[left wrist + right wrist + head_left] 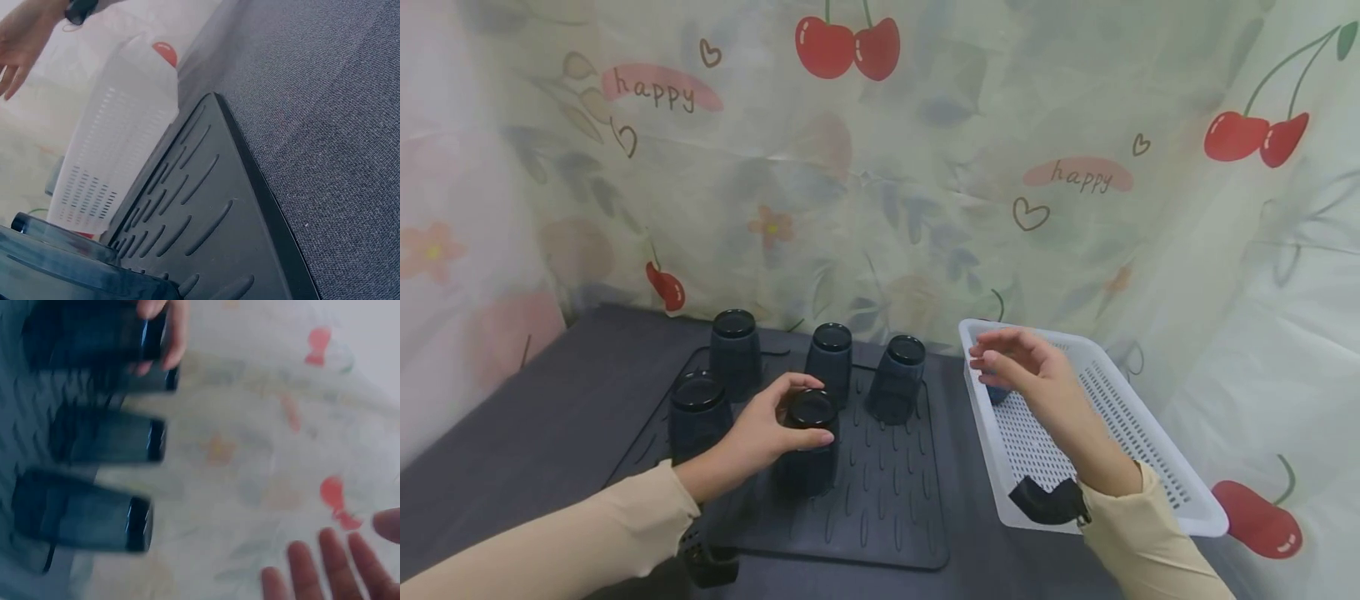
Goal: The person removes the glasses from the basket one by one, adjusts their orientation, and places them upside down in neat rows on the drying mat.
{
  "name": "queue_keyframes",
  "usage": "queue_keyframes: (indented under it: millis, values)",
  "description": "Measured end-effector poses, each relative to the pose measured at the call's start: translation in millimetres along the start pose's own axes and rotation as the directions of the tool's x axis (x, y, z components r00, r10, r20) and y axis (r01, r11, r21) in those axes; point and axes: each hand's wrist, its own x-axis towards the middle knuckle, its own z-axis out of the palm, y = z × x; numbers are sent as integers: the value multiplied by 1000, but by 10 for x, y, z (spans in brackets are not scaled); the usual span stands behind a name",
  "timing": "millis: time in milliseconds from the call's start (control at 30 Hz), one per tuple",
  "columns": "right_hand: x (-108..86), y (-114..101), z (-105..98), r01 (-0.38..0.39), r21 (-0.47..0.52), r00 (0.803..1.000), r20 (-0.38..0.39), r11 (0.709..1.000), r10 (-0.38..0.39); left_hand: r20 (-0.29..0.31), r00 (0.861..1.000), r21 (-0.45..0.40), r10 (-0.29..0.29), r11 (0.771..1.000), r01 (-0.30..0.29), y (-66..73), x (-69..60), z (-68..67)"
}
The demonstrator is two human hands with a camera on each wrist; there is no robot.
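Note:
My left hand [758,432] grips a dark blue glass [811,467] near its upturned base. That glass stands upside down on a black drying mat [880,508], and part of its side fills the lower left of the left wrist view. Several similar upside-down glasses stand around it, among them a back-row glass [895,383] and a glass at the left [696,417]. Over the left rim of a white basket [988,467] hovers my right hand [1048,383], fingers loosely bent and holding nothing. Mostly hidden behind it, a bluish glass [997,395] is inside the basket.
A dark grey cloth [542,425] covers the table under the mat and basket. Close behind the glasses hangs a printed curtain [925,208] with cherries, and it continues along both sides. The basket stands to the right of the mat, with a narrow gap between them.

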Motion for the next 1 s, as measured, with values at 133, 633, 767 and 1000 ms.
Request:
queue_keyframes:
  millis: [133,633,767,1000]
  values:
    - [166,140,-122,64,31,991,-119,997,-60,0,1000,2,4,1000,-4,-6,0,-1]
    - [517,739,-488,-22,-136,938,-345,990,-26,-4,1000,4,0,1000,0,-9,0,-3]
    - [587,863,-534,-90,-197,929,-371,976,11,-6,1000,7,1,1000,-1,-15,0,2]
    - [693,1056,-595,-161,-243,923,-379,957,59,-3,1000,7,1,1000,-1,-22,5,8]
